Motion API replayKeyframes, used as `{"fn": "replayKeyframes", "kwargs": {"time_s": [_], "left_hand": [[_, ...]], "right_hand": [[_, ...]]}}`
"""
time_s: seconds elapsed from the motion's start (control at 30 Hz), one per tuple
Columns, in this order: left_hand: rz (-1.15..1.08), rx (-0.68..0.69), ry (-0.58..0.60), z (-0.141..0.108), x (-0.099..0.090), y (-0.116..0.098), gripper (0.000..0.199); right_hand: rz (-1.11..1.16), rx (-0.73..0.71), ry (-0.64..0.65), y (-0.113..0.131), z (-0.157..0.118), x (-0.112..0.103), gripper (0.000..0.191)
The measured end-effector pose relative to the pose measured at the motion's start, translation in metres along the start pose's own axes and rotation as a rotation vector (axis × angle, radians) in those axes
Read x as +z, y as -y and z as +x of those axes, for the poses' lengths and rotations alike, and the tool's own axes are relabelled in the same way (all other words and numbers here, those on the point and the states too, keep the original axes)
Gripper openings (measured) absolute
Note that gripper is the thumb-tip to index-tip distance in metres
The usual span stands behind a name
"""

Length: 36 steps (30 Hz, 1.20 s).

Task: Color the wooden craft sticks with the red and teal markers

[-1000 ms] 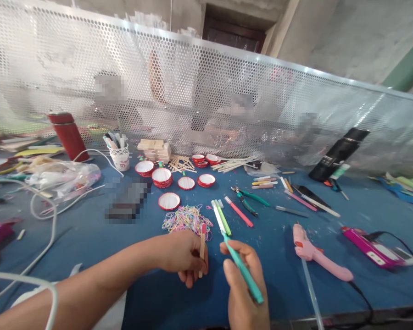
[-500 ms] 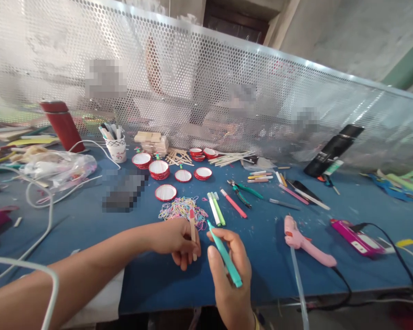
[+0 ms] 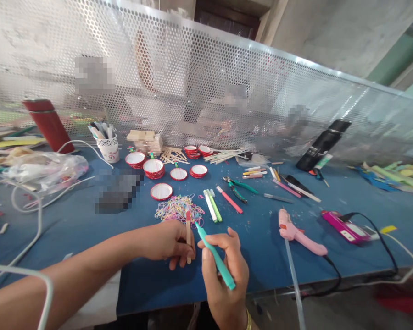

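Note:
Between the thumb and fingers of my left hand (image 3: 174,240) a wooden craft stick (image 3: 188,236) stands nearly upright, its upper end coloured red. My right hand (image 3: 225,270) is closed on a turquoise marker (image 3: 216,256), whose tip points up and left, close to the stick's coloured part. Behind the stick lies a heap of small coloured rubber bands (image 3: 179,208). A white and a green marker (image 3: 214,206) lie just beyond my right hand, with a red marker (image 3: 229,199) beside them.
Red-rimmed round lids (image 3: 161,191) stand further back, near loose craft sticks (image 3: 175,155) and a paper cup of pens (image 3: 108,149). Green-handled pliers (image 3: 239,189) lie right of centre. A pink glue gun (image 3: 301,236) with its cord lies at right. White cables (image 3: 41,215) cross the left side.
The turquoise marker's tip has come closer to the craft stick, and my right hand has shifted slightly left with it. The whole view has moved a little.

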<state>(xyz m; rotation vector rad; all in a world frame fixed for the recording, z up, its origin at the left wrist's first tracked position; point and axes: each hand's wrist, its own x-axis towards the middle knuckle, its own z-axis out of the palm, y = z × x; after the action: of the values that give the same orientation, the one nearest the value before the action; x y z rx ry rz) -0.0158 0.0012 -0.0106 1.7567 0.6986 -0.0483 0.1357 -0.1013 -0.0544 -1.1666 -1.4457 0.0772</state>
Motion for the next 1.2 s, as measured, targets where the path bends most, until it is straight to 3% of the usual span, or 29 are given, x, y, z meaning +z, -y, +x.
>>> {"fn": "replayKeyframes", "kwargs": {"time_s": [0.83, 1.2], "left_hand": [[-0.040, 0.005, -0.008, 0.005, 0.003, 0.010, 0.016], [-0.030, 0.005, -0.008, 0.003, 0.002, 0.006, 0.017]], "right_hand": [[-0.063, -0.071, 0.098, 0.001, 0.001, 0.004, 0.007], [-0.074, -0.078, 0.055, 0.001, 0.001, 0.006, 0.008]]}}
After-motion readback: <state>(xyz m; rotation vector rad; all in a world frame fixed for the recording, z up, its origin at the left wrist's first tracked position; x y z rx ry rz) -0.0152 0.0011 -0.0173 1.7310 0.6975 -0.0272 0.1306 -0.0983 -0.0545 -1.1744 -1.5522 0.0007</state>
